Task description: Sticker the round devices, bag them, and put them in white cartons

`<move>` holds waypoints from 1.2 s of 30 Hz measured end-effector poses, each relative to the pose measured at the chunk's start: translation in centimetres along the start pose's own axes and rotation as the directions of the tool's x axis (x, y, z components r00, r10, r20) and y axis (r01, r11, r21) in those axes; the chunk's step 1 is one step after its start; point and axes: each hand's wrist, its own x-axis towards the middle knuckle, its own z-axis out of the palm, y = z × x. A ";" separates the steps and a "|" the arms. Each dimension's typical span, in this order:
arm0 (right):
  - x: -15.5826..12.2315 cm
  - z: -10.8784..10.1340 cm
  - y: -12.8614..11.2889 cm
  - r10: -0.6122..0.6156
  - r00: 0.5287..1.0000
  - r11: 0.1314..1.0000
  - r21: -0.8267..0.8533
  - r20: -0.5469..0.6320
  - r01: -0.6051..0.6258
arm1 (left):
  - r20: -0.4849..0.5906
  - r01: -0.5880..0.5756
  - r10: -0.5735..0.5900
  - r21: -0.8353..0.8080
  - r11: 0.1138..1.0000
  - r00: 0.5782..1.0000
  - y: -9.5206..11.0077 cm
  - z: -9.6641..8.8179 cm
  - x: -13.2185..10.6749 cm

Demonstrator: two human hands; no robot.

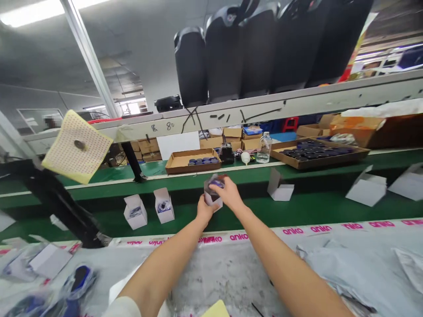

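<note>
Over the green belt, my left hand is closed around a small white box. My right hand pinches a dark blue item wrapped in clear plastic at the top of that box; its exact kind is too blurred to tell. Whether the item sits inside the box or just above it, I cannot tell. To the left stand two open white boxes, one box and another box, each with a bagged blue item inside. An open white box stands to the right.
Beyond the belt, a shelf holds a cardboard tray of dark discs, a clear bottle and a larger tray. A black post rises at left. Bagged blue items and grey plastic bags lie on the near table.
</note>
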 end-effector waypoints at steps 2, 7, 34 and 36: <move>-0.5 0.9 0.6 -0.097 0.993 0.993 -0.066 0.066 0.101 | -0.005 0.028 -0.028 -0.022 0.999 1.000 -0.7 -0.9 0.4; -2.5 3.2 0.6 -0.315 0.896 0.914 -0.155 0.313 0.375 | 0.092 0.076 -0.065 -0.113 0.991 0.994 -0.9 -5.7 -0.3; -3.7 6.7 -5.3 -0.247 0.587 0.525 -0.403 0.771 0.750 | 0.182 0.134 -0.095 -0.212 0.968 0.979 -1.2 -12.1 -2.8; -3.7 7.1 -5.5 -0.238 0.581 0.533 -0.395 0.778 0.748 | 0.182 0.138 -0.100 -0.205 0.969 0.978 -1.2 -12.3 -2.9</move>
